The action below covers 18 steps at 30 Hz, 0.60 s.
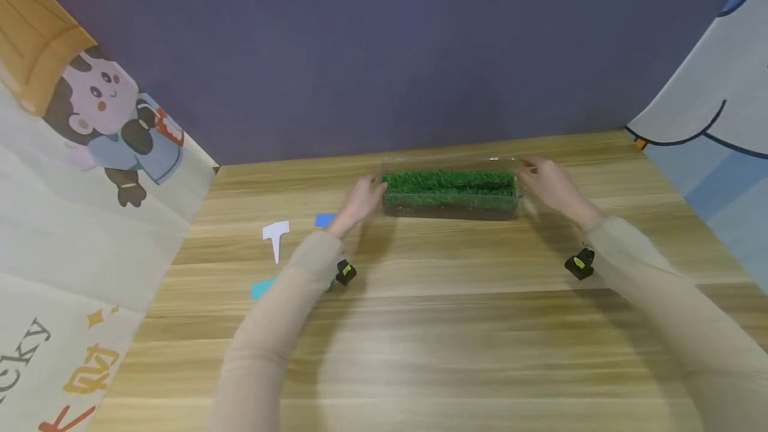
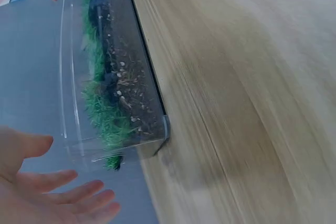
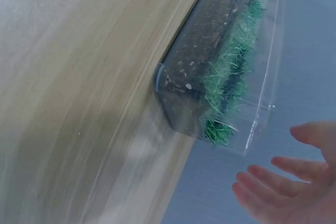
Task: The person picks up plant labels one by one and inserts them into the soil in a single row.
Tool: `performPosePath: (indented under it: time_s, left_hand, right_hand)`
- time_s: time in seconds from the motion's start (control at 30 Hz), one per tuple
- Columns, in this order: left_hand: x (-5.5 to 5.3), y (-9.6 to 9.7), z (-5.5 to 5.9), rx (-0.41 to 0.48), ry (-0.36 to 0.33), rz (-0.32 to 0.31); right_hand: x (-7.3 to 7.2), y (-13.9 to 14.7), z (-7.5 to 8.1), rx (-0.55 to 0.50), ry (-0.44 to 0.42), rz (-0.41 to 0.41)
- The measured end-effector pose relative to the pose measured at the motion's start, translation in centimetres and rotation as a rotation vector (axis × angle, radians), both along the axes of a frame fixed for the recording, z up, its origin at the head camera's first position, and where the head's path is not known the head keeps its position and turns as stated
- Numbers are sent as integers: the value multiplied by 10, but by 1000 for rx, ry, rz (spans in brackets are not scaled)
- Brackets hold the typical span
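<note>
A long clear plastic planter box stands on the wooden table near its back edge. Strips of green artificial grass lie on top of brown soil with small pale bits inside it. At the box's left end is my left hand, its fingers extended and spread, a small gap from the wall in the left wrist view. My right hand is by the opposite end, fingers likewise loosely straight and apart from the wall in the right wrist view. Neither hand grips anything.
On the table's left side lie a white T-shaped plant label, a blue piece and a teal piece, the last two partly covered by my left arm. A dark blue-grey panel rises behind the table; printed cloths hang at both sides.
</note>
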<state>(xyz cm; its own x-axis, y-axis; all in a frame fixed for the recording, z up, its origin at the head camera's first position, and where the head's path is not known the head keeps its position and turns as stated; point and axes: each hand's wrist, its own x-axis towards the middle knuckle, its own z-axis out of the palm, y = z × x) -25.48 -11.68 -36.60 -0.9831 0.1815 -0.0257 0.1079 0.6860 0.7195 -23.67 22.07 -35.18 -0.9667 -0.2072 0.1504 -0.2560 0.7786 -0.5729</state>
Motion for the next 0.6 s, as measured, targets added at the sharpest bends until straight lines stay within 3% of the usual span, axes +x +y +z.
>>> performPosePath:
  time_s: [0.23,0.33,0.43,0.47,0.53,0.6]
  left_hand:
    - [-11,-1,-6,123,-71,78]
    - [-43,-8,-45,180,-4,121]
    - [-87,-20,-97,236,66,140]
    - [-102,-23,-113,235,56,153]
    - [-114,-26,-125,265,38,154]
    - [-119,-26,-128,279,6,168]
  right_hand:
    - [-6,-3,-5,-17,-18,-34]
    - [-8,-4,-7,-36,-41,-59]
    - [-9,-5,-8,-63,-68,-85]
    - [-9,-5,-9,-77,-74,-94]
    - [-10,-5,-9,-112,-86,-107]
    - [-10,-5,-10,-160,-100,-118]
